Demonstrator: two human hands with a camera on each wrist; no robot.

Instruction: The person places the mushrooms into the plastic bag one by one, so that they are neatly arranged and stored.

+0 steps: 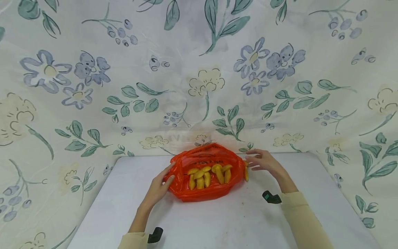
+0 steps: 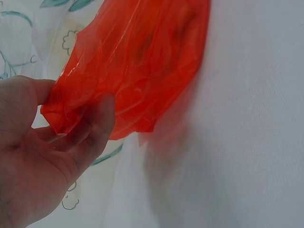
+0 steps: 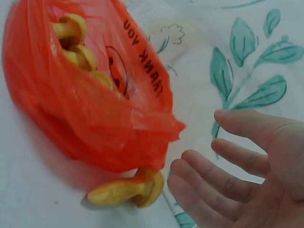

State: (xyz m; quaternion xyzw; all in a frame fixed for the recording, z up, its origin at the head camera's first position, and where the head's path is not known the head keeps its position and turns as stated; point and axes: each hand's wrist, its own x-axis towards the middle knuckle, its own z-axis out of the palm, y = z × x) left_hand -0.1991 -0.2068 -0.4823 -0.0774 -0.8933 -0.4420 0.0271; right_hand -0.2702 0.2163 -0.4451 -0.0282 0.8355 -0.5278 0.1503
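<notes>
A red plastic bag (image 1: pixel 199 197) lies with its mouth spread toward me, and black lettering shows on its inner wall. Several yellow mushrooms (image 1: pixel 219 174) sit inside. My left hand (image 1: pixel 157 188) holds the bag's left end; the left wrist view shows the thumb and fingers around the thin plastic (image 2: pixel 137 80). Off the bag's right end, my right hand (image 1: pixel 264 162) hovers with fingers spread and nothing in it. One more mushroom (image 3: pixel 128 190) lies on the table outside the bag, close below that hand's fingertips, its cap against the bag's edge.
The white table (image 1: pixel 224 224) carries the bag near its back edge. Behind and around it hangs a floral cloth (image 1: pixel 186 103). Black curved pieces (image 1: pixel 271 197) stick out at both cuffs.
</notes>
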